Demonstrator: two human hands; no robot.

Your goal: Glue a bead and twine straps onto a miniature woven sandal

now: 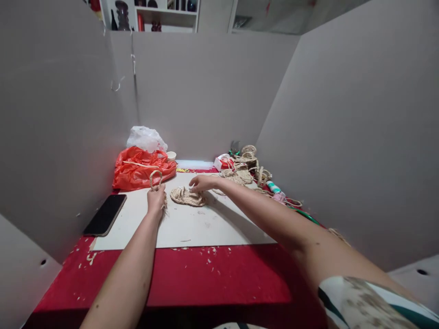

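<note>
My left hand [156, 199] is closed around a braided straw strip [156, 175], whose top bends into a loop above the fist. Loose straw ends stick out beside the palm. A small woven straw sandal [183, 196] lies flat on the white board [212, 228], just right of that hand. Over the sandal's right end reaches my right hand [204, 183], fingers bent down and slightly apart. Whether its fingertips touch the straw I cannot tell. Behind it, part of another flat straw piece [218, 192] shows.
At the left lie a black phone [105, 214], a red plastic bag [137, 169] and a white bag [147, 138]. Several straw pieces [244, 174], a red-and-white box [223, 162] and green-handled cutters [234, 150] sit at the back right. Grey panels [206, 91] enclose the red table [212, 278].
</note>
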